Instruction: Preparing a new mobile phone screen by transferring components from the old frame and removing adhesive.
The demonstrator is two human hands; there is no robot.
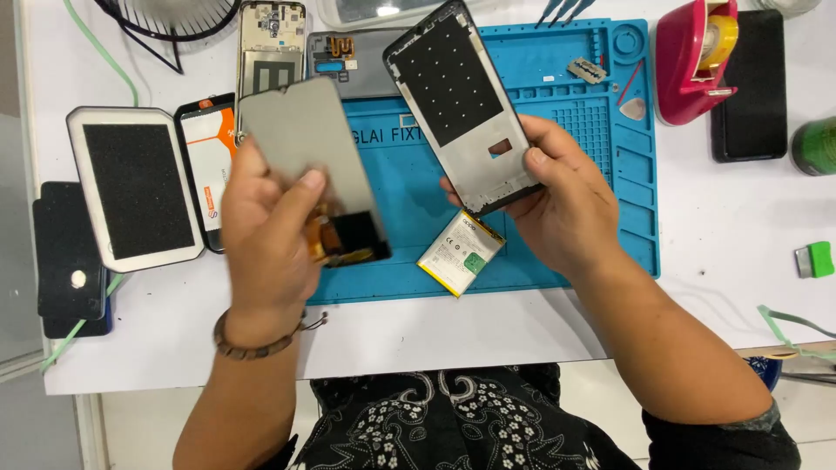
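Left hand [266,231] grips a phone screen panel [309,144]: flat, grey, matte back side up, rounded corners, a small notch at its top edge. At its lower end a black strip and an orange-brown flex cable [335,239] hang out, just beside the thumb. Panel held above the left edge of the blue mat [610,174], long axis running from the palm up and slightly left, toward the far edge of the desk [740,226]. Thumb lies across the panel face, fingers wrapped behind; wrist carries a brown bead bracelet [252,344].

Right hand [557,204] closed on a phone frame [457,104]: dark rim, black inner plate dotted with small pale marks, a small cut-out near the lower end. Held over the middle of the mat, long axis tilted, top end leaning left and away toward the far edge. Thumb presses the lower right side of the frame, fingers under its bottom end. Both forearms come in from the near edge, hands well apart.

On the mat, between the hands, a white and yellow battery [460,252] lies flat, angled, near the mat's near edge. Left side of desk: a white-rimmed pad with black foam [135,187], an orange and white phone [209,161] beside it. Far edge: a gold phone body [272,43], a grey back cover [348,61]. Right side: red tape dispenser [692,61], black phone [753,87], small green block [817,259].
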